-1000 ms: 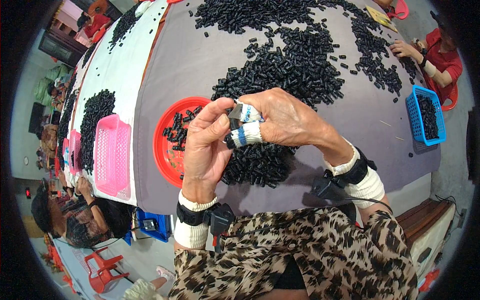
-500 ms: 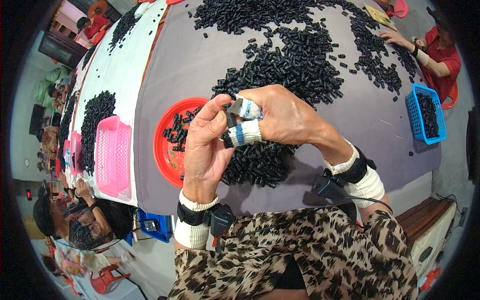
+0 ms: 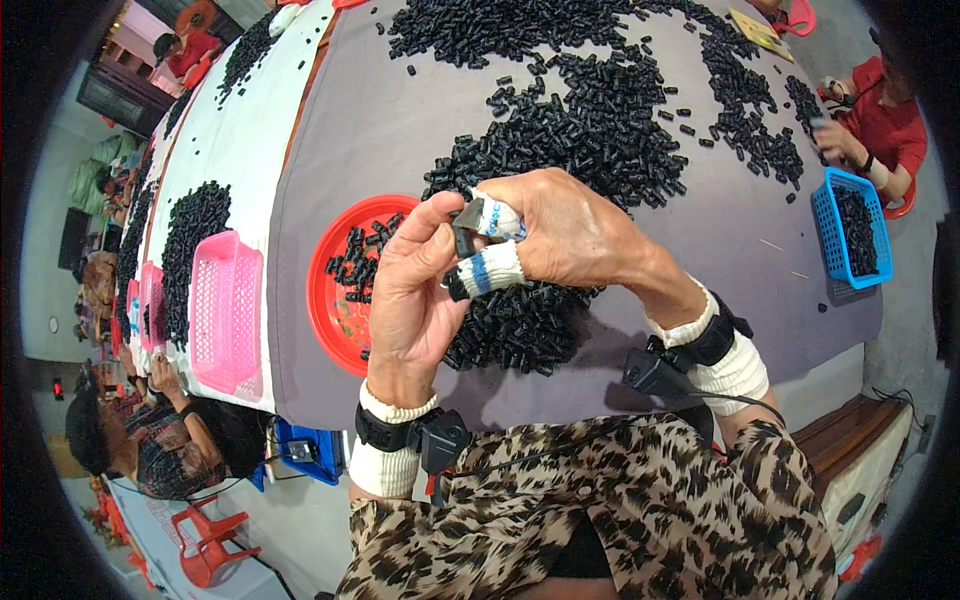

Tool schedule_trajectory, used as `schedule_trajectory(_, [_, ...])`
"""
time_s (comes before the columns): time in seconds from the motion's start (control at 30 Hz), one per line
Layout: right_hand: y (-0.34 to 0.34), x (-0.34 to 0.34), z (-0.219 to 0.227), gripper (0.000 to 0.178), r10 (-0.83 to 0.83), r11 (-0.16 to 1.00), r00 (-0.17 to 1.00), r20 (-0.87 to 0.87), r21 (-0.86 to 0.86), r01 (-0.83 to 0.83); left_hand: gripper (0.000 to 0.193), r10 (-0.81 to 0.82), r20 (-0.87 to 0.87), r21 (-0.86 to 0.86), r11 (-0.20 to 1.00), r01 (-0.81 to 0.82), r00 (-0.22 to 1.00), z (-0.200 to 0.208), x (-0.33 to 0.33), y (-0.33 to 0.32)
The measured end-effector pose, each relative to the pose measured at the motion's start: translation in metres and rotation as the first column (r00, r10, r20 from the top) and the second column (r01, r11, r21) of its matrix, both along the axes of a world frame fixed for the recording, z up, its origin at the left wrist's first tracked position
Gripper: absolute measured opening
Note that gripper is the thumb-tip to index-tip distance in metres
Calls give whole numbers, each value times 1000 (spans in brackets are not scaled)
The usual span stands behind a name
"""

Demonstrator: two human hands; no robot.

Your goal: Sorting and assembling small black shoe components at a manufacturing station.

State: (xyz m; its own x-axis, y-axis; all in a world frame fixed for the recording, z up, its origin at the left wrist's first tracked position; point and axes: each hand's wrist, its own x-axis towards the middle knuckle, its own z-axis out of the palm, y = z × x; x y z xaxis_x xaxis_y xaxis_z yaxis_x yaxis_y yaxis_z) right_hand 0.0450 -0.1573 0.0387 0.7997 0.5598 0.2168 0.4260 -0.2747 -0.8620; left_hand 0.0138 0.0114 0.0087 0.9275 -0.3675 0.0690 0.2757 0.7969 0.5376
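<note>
My left hand (image 3: 413, 290) is closed, pinching a small black ribbed part (image 3: 463, 241) between thumb and forefinger. My right hand (image 3: 575, 228) meets it from the right, its fingers curled. White wrapping with blue marks (image 3: 497, 217) covers its thumb, and a white knit sleeve with a blue stripe (image 3: 486, 270) covers a finger. From the wrapped thumb a small grey blade (image 3: 468, 213) sticks out against the black part. Beneath both hands lies a large heap of similar black parts (image 3: 560, 130). Left of them, a red round basin (image 3: 318, 290) holds more of these parts.
A pink basket (image 3: 227, 315) stands at left on the white cloth, beside another black pile (image 3: 195, 225). At right is a blue basket (image 3: 850, 230) with black parts, near a co-worker in red (image 3: 885, 125). Another person (image 3: 160, 440) sits at lower left. Cables run from my wrist straps.
The grey blade has tilted and shows more of its flat side; my hands stay in nearly the same place. The co-worker at right has drawn their hands back toward the blue basket.
</note>
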Motion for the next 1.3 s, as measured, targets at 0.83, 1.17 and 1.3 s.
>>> schedule_trajectory(0.83, [0,-2,3,29,-18,997,999,29,-68,20,24,233,117,370,892,-260,965,3,-5,2])
schedule_trajectory(1.17, [1,-5,3,28,-14,998,998,54,-52,17,19,258,62,393,882,-261,964,13,-10,0])
schedule_trajectory(1.3, [1,-5,-1,28,-31,999,998,49,-40,33,19,259,64,394,881,-263,964,15,-9,-1])
